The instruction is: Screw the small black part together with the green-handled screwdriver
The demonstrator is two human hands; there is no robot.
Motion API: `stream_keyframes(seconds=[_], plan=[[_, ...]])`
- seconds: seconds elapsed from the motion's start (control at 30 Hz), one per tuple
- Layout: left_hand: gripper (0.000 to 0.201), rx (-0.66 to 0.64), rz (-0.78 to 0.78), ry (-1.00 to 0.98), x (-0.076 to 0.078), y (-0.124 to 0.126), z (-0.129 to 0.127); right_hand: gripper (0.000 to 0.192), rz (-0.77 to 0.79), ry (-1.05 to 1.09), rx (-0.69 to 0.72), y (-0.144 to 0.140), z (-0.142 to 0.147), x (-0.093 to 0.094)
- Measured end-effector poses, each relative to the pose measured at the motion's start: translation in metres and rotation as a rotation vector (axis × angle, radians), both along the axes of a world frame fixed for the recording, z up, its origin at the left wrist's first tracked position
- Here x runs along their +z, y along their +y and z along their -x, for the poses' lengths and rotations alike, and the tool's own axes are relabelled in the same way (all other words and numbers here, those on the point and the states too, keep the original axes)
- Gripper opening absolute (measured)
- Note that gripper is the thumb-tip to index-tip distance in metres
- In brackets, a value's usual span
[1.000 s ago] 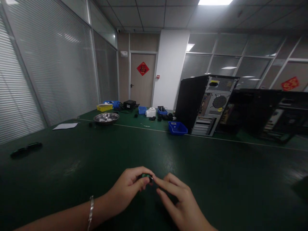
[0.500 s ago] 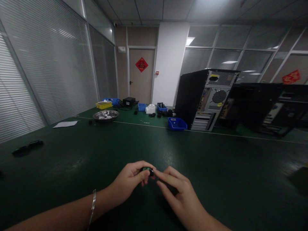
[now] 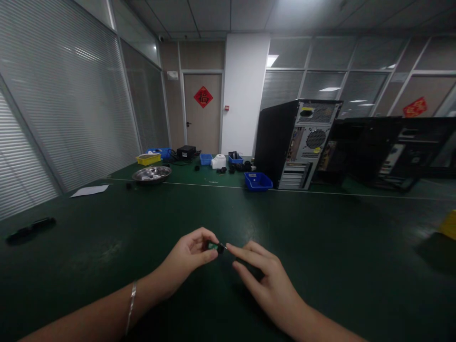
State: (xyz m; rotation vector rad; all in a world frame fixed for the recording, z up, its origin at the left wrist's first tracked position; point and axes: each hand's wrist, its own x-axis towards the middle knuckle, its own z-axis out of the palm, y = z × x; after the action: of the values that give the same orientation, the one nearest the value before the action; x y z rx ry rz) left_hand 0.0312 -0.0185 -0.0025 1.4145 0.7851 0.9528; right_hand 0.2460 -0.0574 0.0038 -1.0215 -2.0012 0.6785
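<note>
Pinched between the thumb and fingers of my left hand (image 3: 188,251) is a small green circuit board (image 3: 213,246) with a round black part (image 3: 220,248) at its right end. My right hand (image 3: 267,275) is closed around a slim dark-handled tool (image 3: 251,269), which looks like a screwdriver. Most of its handle is hidden under the fingers. A thin bright tip shows between the right index finger and the black part; whether it touches that part I cannot tell. Both hands are just above the green tabletop (image 3: 171,213).
A long dark object (image 3: 31,230) and white paper (image 3: 90,190) lie at left. Farther back stand a metal dish (image 3: 152,179), a yellow tray (image 3: 148,159), a white device (image 3: 218,162) and a blue bin (image 3: 258,186). Computer towers (image 3: 276,142) stand at right.
The circuit board sits slightly higher and its black end shows more clearly, as my left fingers have shifted around it. A bright tool tip is now visible. The camera view has turned slightly right.
</note>
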Motion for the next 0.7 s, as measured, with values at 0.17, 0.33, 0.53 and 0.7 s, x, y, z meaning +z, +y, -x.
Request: stream_keyframes(seconds=[0.17, 0.33, 0.53, 0.7], plan=[[0.027, -0.042, 0.14, -0.119, 0.005, -0.004, -0.001, 0.037, -0.016, -0.011, 0.049, 0.001, 0.0, -0.001], [0.024, -0.05, 0.205, -0.198, 0.002, -0.002, -0.001, 0.037, -0.012, -0.026, 0.046, 0.001, 0.0, -0.004], [0.027, -0.11, 0.102, -0.028, -0.006, 0.001, 0.001, 0.037, 0.0, -0.008, 0.056, 0.002, 0.001, -0.003], [0.035, -0.079, -0.118, 0.197, -0.002, -0.006, -0.001, 0.036, 0.002, -0.022, 0.042, 0.001, 0.0, -0.004]])
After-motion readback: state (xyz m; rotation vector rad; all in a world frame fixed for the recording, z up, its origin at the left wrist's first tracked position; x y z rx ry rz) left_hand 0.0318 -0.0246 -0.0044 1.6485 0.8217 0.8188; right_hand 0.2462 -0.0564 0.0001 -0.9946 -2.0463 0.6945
